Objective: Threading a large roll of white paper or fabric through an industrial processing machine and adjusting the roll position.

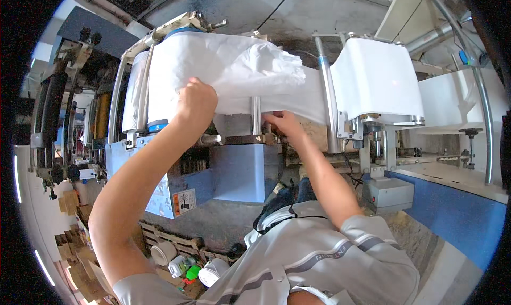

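A broad white sheet wraps over a roller with blue ends at the left of the machine, and its ragged, crumpled end lies to the right. My left hand is closed on this sheet near its front edge, the fingers curled into the material. Lower and to the right, my right hand is at the front end of a thin metal roller, just below the sheet's edge. Its fingers are bent together, and what they hold, if anything, is hidden. A second white stretch of sheet runs beneath the ragged end toward the right.
At the right, white material covers another roller beside an upright metal bar. A blue machine housing stands in front of me, with a grey box at the right. Buckets and a wooden pallet are at lower left.
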Demonstrator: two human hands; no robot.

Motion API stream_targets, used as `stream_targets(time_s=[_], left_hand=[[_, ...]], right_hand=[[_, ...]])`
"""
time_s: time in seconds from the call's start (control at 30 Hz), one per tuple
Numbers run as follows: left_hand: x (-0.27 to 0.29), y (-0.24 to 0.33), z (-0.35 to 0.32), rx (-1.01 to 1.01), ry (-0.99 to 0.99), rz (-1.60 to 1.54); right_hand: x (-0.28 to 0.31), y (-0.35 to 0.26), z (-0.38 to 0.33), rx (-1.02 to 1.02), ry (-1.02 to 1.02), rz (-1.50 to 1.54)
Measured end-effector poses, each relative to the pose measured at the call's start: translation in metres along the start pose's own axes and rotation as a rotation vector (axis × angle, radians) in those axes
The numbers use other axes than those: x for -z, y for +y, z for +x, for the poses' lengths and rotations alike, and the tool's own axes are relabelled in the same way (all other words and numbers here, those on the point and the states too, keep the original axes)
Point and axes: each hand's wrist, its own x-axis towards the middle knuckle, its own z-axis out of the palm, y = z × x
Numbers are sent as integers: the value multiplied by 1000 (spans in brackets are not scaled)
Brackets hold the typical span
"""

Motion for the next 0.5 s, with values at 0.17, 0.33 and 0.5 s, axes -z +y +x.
stream_targets(time_s=[0.17,0.33,0.5], left_hand=[[10,0,-2,9,-37,-25],[4,0,-4,1,28,-1],[-1,4,0,19,65,27]], right_hand=[[10,12,14,-215,-93,295],[11,49,36,-319,27,634],[28,82,51,-344,32,1128]])
